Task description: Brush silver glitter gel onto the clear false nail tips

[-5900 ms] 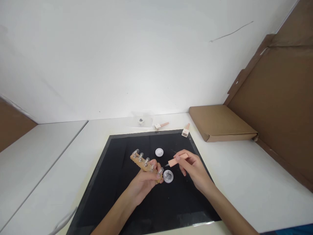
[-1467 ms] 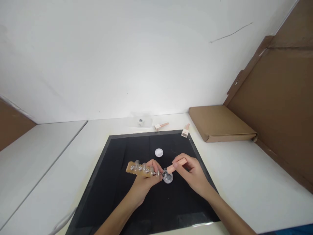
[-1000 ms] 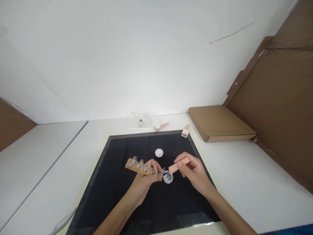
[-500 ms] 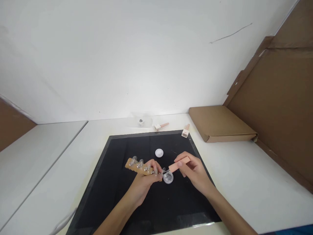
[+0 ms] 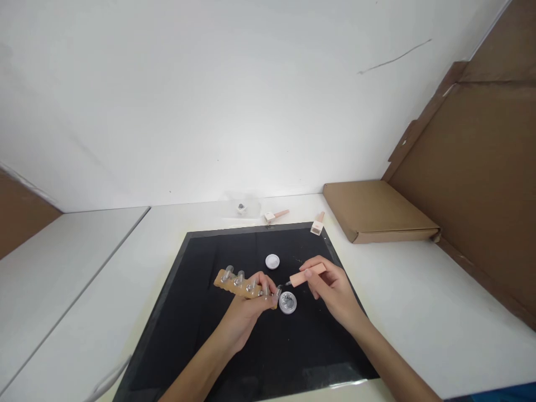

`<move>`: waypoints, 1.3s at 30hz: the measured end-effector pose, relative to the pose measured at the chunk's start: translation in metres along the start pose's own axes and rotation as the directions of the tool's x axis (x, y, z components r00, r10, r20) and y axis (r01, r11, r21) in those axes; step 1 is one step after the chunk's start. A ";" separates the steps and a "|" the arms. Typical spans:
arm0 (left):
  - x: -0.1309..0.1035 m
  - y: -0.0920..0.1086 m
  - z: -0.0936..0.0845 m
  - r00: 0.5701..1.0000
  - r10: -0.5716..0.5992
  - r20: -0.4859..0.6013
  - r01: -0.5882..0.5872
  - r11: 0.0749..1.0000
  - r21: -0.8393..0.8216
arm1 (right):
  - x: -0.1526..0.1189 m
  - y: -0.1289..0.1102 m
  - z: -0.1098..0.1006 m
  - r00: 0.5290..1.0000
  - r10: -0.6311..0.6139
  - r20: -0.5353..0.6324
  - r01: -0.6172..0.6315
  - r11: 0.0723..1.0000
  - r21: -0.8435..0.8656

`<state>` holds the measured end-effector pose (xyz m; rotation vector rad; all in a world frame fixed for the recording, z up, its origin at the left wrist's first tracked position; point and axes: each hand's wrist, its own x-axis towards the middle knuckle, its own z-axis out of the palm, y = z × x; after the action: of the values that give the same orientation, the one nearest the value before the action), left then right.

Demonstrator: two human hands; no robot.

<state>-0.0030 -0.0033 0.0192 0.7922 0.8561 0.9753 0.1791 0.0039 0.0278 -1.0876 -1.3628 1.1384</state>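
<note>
My left hand [image 5: 250, 310] grips the right end of a tan strip [image 5: 230, 285] that carries several clear nail tips [image 5: 239, 277]. Between the fingers of my right hand [image 5: 330, 285] is a peach brush handle [image 5: 307, 275], its thin tip pointing left at the rightmost nail tip [image 5: 278, 291]. Whether the brush touches that nail tip is too small to tell. Just below the brush sits a small open jar [image 5: 287, 302] with silvery contents, on the black mat [image 5: 234, 357]. A round white lid [image 5: 272, 261] lies farther back on the mat.
Behind the mat are a small clear container [image 5: 242, 208] and a white-and-peach bottle [image 5: 270, 217]. Another such bottle [image 5: 317, 225] stands at the mat's back right corner. A flat cardboard box [image 5: 379, 212] lies at the right. A white cable [image 5: 109, 379] runs at the lower left.
The brush has risen out of the jar area, its tip now beside the rightmost nail tip. My left hand and the strip have hardly moved.
</note>
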 end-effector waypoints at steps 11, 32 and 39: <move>0.000 -0.002 -0.001 0.998 -0.006 0.054 0.010 0.998 -0.060 | 0.000 0.000 0.001 0.999 0.004 0.040 -0.004 1.000 -0.002; -0.003 0.001 0.000 0.998 -0.006 0.065 0.011 0.997 -0.083 | 0.001 0.002 0.003 0.996 0.047 -0.080 -0.047 0.999 -0.005; -0.002 -0.001 -0.002 0.998 -0.015 0.056 0.022 0.993 -0.117 | 0.002 0.003 0.003 0.994 0.051 -0.093 -0.050 0.999 0.020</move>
<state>-0.0046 -0.0056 0.0179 0.7061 0.7508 0.9743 0.1759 0.0060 0.0254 -1.1536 -1.2567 1.1205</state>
